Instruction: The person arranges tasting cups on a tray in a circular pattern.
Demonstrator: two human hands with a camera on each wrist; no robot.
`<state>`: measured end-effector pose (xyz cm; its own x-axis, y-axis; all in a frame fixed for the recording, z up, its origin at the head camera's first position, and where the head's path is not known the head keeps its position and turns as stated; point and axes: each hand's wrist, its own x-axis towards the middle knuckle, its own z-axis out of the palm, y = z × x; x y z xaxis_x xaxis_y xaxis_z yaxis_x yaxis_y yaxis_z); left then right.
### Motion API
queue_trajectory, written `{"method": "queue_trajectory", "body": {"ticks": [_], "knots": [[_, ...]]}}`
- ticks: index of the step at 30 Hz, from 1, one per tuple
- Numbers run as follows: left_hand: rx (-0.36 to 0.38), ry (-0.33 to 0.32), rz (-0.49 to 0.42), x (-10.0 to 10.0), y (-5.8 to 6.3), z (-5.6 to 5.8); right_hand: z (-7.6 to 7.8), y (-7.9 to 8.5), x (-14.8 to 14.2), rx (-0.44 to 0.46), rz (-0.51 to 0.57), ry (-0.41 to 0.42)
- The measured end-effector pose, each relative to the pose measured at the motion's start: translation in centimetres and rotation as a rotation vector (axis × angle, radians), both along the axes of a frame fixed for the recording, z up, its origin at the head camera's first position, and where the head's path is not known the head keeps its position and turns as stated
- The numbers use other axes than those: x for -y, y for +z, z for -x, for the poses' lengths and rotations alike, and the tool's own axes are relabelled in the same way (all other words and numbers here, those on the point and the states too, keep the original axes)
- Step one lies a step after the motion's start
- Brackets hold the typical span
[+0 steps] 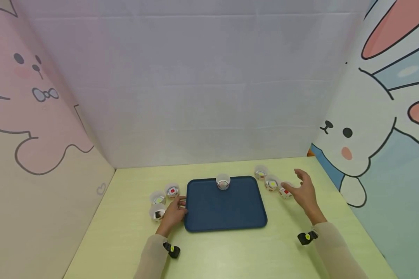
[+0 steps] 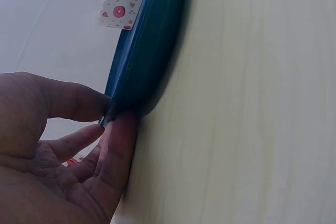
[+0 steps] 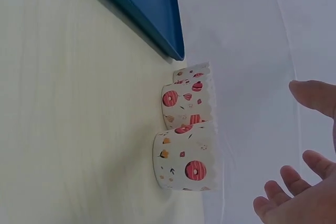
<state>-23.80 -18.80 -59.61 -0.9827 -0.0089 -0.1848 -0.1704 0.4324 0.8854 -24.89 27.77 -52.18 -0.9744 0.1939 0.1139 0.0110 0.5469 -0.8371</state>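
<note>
A dark blue tray (image 1: 227, 209) lies on the table in the head view. My left hand (image 1: 174, 214) is at its left edge; in the left wrist view the thumb (image 2: 79, 100) is on the rim and the fingers are under it, pinching it. One patterned paper cup (image 1: 223, 182) stands on the tray near its far edge. My right hand (image 1: 304, 193) hovers beside the nearest of three paper cups at the right, a cup (image 1: 285, 191) with a red and white item inside. Its thumb and fingers are spread apart, holding nothing.
Left of the tray stand three more paper cups: one with a red item (image 1: 172, 190), one with a yellowish item (image 1: 158, 197), one with a black item (image 1: 157, 213). Two other cups, a farther one (image 1: 260, 173) and a middle one (image 1: 271, 183), stand right of the tray. A white wall (image 1: 209, 97) closes the back.
</note>
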Motion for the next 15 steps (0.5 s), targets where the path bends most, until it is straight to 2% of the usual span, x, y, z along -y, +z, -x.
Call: {"method": "queue_trajectory", "body": {"ticks": [4, 10, 15], "knots": [[0.009, 0.004, -0.006, 0.0, 0.0, 0.0, 0.2, -0.6, -0.3, 0.058, 0.026, 0.009], [-0.02, -0.012, 0.004, 0.0, -0.1, 0.0, 0.5, -1.7, -0.5, 0.143, 0.108, 0.017], [-0.022, -0.011, 0.015, 0.0, -0.1, 0.1, 0.8, -2.3, -0.4, 0.206, 0.115, 0.008]]}}
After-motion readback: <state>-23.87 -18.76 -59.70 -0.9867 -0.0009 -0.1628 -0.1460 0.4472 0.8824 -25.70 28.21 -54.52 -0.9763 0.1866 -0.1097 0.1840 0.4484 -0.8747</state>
